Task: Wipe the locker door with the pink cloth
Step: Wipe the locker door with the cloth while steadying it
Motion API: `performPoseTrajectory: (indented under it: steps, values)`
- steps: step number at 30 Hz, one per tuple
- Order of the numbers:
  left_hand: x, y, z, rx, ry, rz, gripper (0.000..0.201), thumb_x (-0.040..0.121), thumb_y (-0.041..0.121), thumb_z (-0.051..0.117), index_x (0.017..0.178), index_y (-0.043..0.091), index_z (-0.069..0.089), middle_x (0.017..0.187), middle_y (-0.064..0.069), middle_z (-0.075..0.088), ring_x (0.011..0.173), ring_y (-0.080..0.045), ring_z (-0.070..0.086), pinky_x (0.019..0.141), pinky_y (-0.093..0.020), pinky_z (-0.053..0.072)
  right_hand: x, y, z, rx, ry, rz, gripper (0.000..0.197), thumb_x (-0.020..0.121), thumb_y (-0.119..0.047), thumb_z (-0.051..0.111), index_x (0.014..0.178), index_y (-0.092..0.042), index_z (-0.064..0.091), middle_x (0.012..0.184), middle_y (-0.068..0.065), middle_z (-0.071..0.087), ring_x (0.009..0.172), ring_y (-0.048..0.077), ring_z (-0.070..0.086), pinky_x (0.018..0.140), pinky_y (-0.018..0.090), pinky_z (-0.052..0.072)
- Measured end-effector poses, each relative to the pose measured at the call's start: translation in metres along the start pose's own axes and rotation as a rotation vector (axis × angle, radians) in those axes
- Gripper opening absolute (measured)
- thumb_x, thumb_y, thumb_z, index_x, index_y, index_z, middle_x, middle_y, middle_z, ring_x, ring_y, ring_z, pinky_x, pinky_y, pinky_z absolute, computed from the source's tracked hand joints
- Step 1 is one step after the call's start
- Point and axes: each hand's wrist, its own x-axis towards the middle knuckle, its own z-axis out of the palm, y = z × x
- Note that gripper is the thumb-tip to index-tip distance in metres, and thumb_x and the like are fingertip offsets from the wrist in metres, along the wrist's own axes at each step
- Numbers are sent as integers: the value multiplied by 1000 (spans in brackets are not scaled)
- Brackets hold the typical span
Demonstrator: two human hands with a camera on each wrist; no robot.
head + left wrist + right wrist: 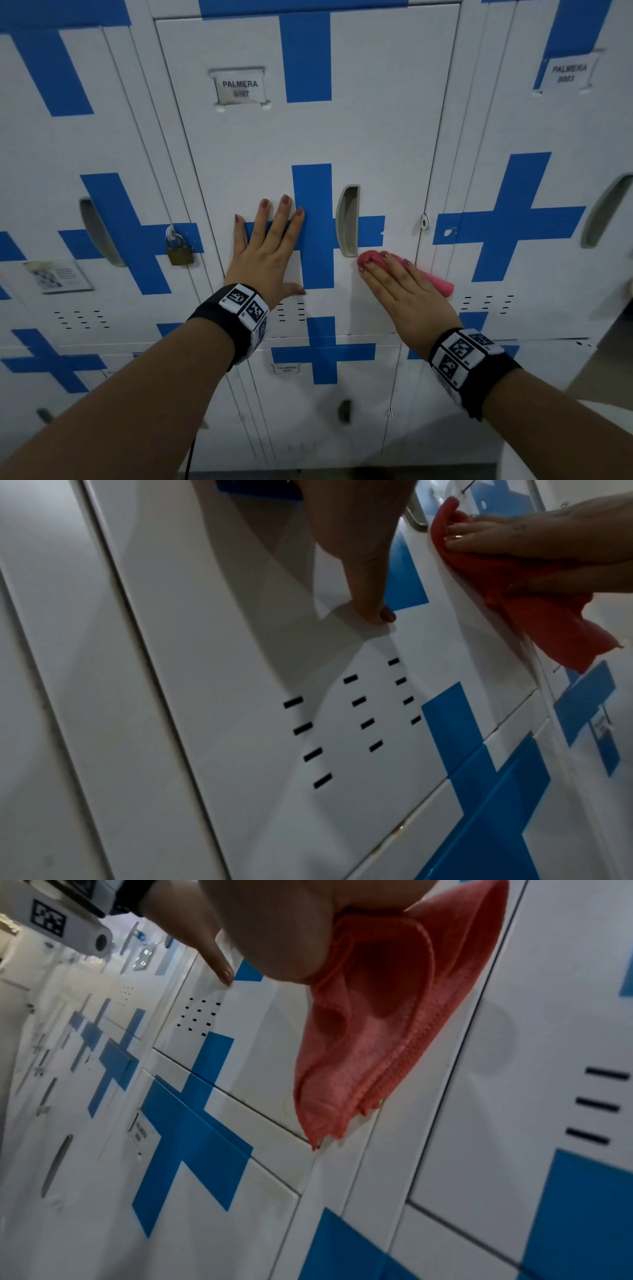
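The white locker door (376, 137) with blue crosses fills the middle of the head view. My left hand (270, 246) lies flat on it with fingers spread, left of the recessed handle (347, 221). My right hand (400, 291) presses the pink cloth (442, 284) against the door's lower right, just below the handle, with fingers laid nearly straight over it. In the left wrist view the cloth (534, 610) is bunched under the right hand's fingers (479, 539). From the right wrist the cloth (369, 1042) hangs folded below the palm, near the door's bottom corner.
A brass padlock (180, 251) hangs on the neighbouring locker to the left. A name label (240, 87) sits high on the door and vent slots (291, 311) low on it. More lockers stand to the right (531, 212) and below (325, 394).
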Motion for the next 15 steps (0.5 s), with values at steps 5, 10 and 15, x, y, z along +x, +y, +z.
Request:
performPoseTrajectory:
  steps: [5,10,15]
  values:
    - [0,0,0,-11,-3,4,141,54,71,70,139,24,-32,144,1,-44,133,-25,-37,107,-53,-19,-2,-22,6,100,-31,192,105,65,0,61,150,-12,0,156,6,9,144,22,-5,113,45,11]
    - [1,0,1,-12,-2,5,141,54,71,70,140,24,-32,145,1,-43,134,-25,-36,107,-54,-18,0,-40,15,166,-95,282,127,62,-8,77,148,-16,-16,155,5,2,144,26,-7,106,46,4]
    - [1,0,1,-17,1,7,142,54,70,71,139,24,-32,144,1,-43,134,-25,-37,107,-53,-20,-6,-44,27,100,-57,216,123,55,0,73,150,-12,-4,154,8,12,141,31,13,107,44,8]
